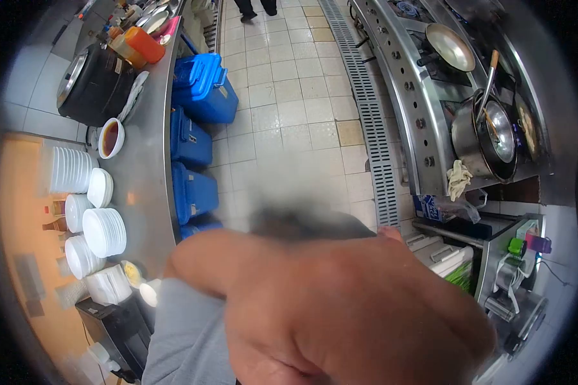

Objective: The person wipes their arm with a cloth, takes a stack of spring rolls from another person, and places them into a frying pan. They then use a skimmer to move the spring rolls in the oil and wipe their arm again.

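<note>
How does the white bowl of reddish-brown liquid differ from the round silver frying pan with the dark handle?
The white bowl holds reddish-brown liquid, while no food shows in the silver frying pan. The pan has a dark handle; no handle shows on the bowl. The bowl sits on the shiny steel counter, the pan on the metal stove. Both are open-topped with rounded rims.

1 head-worn view, facing forward and down, above tiled floor [286, 106]

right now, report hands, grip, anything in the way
One hand close up, which unclear. Grip hidden. Lower view blocked by it. Counter left, stove right.
</note>
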The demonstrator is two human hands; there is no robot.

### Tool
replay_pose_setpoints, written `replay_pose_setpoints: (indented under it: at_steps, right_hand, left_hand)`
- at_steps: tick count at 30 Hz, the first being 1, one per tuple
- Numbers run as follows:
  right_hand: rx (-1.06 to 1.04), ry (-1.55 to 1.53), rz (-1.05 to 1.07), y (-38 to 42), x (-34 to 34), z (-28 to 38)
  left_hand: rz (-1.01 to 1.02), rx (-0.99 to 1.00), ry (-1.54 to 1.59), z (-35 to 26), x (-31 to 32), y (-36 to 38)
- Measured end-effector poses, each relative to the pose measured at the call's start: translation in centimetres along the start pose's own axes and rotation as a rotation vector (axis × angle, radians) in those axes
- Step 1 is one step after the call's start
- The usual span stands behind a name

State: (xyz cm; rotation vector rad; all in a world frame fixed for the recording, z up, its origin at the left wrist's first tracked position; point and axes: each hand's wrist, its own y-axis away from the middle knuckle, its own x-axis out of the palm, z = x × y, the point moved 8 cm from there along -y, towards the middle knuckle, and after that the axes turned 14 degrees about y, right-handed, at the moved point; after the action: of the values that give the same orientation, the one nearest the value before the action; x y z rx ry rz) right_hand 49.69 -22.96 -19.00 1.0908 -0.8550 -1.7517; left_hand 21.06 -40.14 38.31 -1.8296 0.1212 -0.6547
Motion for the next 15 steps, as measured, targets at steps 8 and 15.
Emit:
replay_pose_setpoints:
  at_steps: [8, 15]
  right_hand:
    - [0.182, -0.168, -0.056, -2.9, 0.7, -5.1]
    - [0.217, -0.23, -0.006, -2.3, 2.3, -4.9]
  left_hand:
    - [-0.007, -0.014, -0.003, -0.2, -1.0, -0.1]
    - [0.042, 0.013, -0.032, -1.7, -2.6, -0.1]
